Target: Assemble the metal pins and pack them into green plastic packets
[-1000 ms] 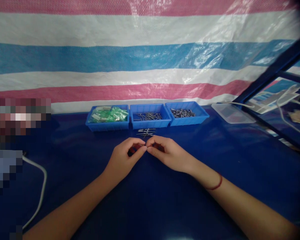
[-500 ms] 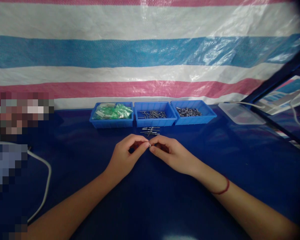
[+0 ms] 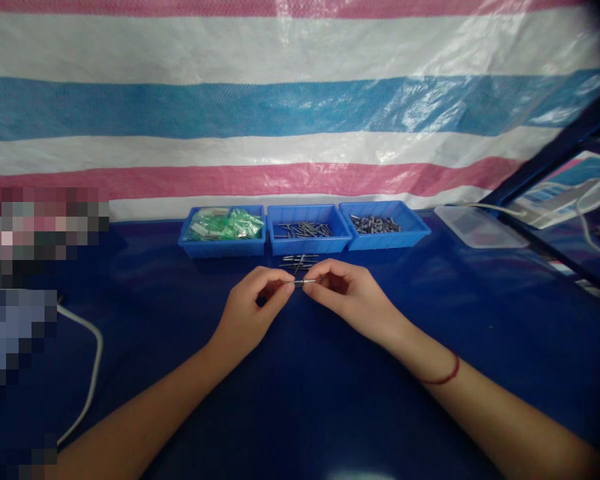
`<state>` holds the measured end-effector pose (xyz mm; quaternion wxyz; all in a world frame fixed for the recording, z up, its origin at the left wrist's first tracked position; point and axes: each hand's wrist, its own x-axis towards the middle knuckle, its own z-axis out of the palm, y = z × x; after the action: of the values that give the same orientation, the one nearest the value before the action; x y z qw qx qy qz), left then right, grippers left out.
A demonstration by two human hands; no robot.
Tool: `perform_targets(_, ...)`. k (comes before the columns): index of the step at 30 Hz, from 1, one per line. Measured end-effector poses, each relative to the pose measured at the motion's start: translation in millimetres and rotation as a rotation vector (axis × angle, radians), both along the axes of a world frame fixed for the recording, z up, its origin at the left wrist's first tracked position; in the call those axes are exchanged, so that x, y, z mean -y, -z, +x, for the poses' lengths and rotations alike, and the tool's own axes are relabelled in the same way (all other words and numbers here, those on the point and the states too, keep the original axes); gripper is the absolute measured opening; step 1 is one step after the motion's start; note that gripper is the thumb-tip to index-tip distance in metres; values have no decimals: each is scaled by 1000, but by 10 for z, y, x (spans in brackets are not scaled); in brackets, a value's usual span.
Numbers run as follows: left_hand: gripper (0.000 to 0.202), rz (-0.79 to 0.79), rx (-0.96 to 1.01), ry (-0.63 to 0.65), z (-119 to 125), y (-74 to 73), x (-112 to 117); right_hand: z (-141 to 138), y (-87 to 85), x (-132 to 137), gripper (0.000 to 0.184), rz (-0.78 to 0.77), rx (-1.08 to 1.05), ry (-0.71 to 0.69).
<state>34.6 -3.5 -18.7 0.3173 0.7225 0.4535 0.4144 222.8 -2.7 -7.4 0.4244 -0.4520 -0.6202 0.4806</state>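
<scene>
White cable [image 3: 87, 373] trails along the far-left edge of the blue table [image 3: 300, 400], well clear of the work.

Left hand [image 3: 253, 313]: thumb and forefinger pinched on the left end of a thin metal pin [image 3: 300, 283], other fingers curled under. The pin sits level, just above the table, bridging both hands.

Right hand [image 3: 347, 297]: fingertips closed on the pin's right end, with what looks like a small dark sleeve at the joint between the hands. Too small to tell whether it's seated.

Judgement on doing this well: keep the pin horizontal and both pinches close to the joint so the thin shaft doesn't flex. Push along the axis only, no twisting off-line. Forearms resting on the table should steady the tips.

Loose pins [image 3: 299, 261] lie just beyond the fingers, in front of the middle bin [image 3: 307, 230]. Keep knuckles from sweeping into them.

Back row: left bin [image 3: 223, 230] with green-and-clear bagged parts, middle bin with long pins, right bin [image 3: 383, 225] with short dark metal pieces. All three touch side by side against the striped tarp [image 3: 300, 107]. Clear plastic lid [image 3: 480, 227] sits farther right.
</scene>
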Motion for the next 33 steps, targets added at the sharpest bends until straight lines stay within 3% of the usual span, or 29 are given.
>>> perform_targets(8,13,-74,-4,45,-4,11,-5,-28,-97,72,19,112,87,84)
perform_targets(12,20,-114,-6,72,1,-4,22,-39,-145,58,25,31,-15,101)
perform_targets(14,27,-115,-28,61,2,-14,36,13,-152,-6,27,-43,-130,194)
perform_targets(18,24,-41,-149,51,7,-30,34,260,-158,-218,25,-157,-429,524)
perform_targets(21,20,70,-308,97,29,-29,11,445,-158,-353,28,-259,-569,611)
perform_targets(24,28,202,-509,141,66,-9,-2,486,-142,-385,24,-344,-622,595)
perform_targets(28,36,296,-723,199,88,31,0,351,-109,-298,22,-347,-548,435)
perform_targets(33,34,325,-720,179,55,72,-46,193,-97,-203,19,-316,-398,318)
